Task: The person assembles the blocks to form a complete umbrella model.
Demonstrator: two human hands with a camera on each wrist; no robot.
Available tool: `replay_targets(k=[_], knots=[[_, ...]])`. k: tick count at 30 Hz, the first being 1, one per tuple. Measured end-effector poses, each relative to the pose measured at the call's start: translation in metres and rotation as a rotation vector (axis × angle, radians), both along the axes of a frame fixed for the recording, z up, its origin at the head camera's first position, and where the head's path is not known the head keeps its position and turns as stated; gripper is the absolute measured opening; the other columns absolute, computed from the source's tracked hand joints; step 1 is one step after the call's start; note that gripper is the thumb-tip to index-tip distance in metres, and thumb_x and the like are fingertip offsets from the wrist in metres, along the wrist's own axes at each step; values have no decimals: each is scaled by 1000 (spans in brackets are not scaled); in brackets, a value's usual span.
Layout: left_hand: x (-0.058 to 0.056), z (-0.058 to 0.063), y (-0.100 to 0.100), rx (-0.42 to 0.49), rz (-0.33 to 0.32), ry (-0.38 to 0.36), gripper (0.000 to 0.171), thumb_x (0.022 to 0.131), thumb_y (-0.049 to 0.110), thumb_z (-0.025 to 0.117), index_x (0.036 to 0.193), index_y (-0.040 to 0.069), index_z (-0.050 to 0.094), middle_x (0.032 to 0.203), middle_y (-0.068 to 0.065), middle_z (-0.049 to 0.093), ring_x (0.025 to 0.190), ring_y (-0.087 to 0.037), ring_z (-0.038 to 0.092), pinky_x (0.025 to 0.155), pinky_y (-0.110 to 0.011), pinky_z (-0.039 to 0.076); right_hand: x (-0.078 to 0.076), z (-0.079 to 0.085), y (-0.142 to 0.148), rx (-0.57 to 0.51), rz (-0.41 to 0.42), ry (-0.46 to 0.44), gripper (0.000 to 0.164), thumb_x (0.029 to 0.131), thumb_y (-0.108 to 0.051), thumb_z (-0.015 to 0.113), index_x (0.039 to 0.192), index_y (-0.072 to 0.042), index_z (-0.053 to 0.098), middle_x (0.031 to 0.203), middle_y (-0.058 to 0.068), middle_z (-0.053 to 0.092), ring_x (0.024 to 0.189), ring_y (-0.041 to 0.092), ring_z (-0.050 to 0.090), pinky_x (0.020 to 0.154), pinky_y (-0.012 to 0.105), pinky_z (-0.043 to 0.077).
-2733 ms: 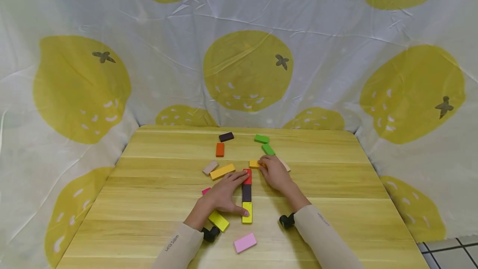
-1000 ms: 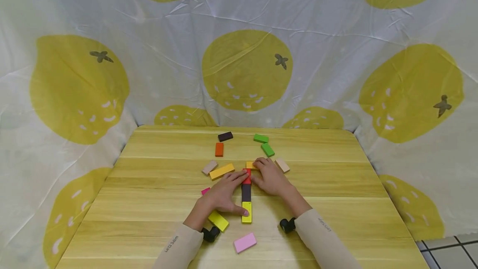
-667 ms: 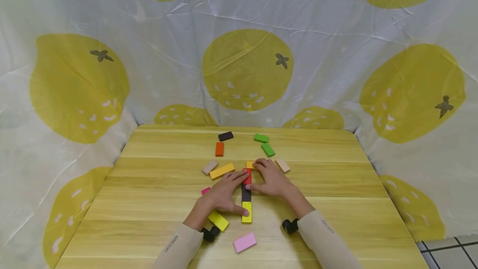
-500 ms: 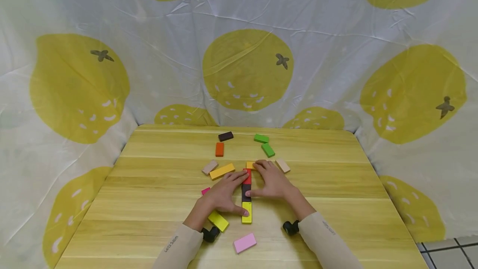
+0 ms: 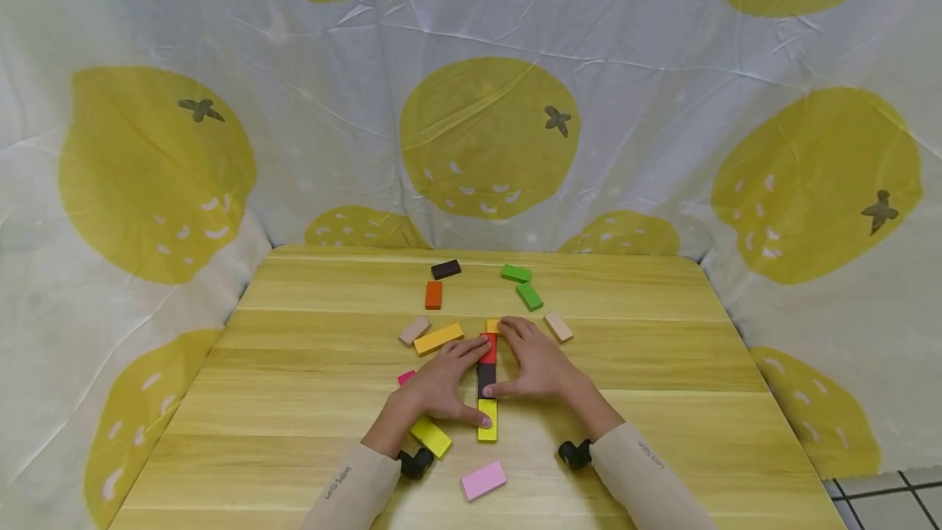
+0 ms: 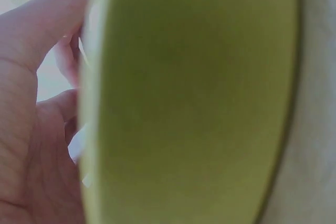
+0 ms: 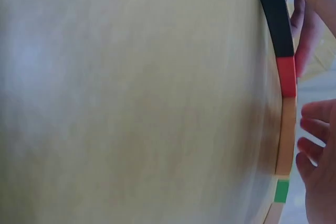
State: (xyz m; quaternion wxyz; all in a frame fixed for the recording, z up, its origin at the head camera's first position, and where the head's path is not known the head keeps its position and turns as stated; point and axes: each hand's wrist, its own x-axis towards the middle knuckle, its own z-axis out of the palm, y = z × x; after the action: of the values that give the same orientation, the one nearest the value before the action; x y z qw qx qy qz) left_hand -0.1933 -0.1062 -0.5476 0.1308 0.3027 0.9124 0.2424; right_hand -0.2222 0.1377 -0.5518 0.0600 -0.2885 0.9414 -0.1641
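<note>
In the head view a row of blocks runs away from me: a yellow block (image 5: 487, 430), a dark block (image 5: 486, 376), a red block (image 5: 489, 353) and an orange block (image 5: 493, 325) at the far end. My left hand (image 5: 437, 387) spans the row from the left, thumb on the yellow block and fingertips on the red one. From the right, my right hand (image 5: 543, 366) has its fingertips by the orange block, while its thumb rests on the dark block. Part of the orange block is hidden behind the right fingers. The right wrist view shows the row side-on.
Loose blocks lie around: a pink block (image 5: 483, 481) in front, a second yellow block (image 5: 432, 437) by my left wrist, a longer orange block (image 5: 439, 339), a red-orange block (image 5: 433, 295), two green blocks (image 5: 529, 296), and a beige block (image 5: 558, 327). Lemon-print cloth (image 5: 471, 23) hangs behind.
My right hand has slid the orange block leftward to the row's far end. Its thumb has since moved toward me onto the dark block. My left hand stays in place.
</note>
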Motion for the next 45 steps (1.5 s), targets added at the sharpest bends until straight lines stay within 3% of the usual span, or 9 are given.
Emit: replay_targets(k=[20, 45], knots=[[0, 1, 0, -5, -3, 18, 122, 68, 77, 80, 164, 21, 30, 172, 6, 23, 155, -27, 27, 122, -52, 36, 3, -3, -2, 20, 20, 14, 135, 65, -95, 63, 164, -10, 26, 170, 8, 24, 156, 30, 27, 121, 52, 37], [1, -2, -1, -13, -4, 17, 123, 69, 77, 79, 165, 22, 27, 172, 6, 21, 156, -28, 26, 122, -54, 35, 3, -9, -1, 3, 22, 10, 133, 65, -95, 63, 164, -13, 28, 170, 7, 25, 156, 32, 27, 122, 53, 36]])
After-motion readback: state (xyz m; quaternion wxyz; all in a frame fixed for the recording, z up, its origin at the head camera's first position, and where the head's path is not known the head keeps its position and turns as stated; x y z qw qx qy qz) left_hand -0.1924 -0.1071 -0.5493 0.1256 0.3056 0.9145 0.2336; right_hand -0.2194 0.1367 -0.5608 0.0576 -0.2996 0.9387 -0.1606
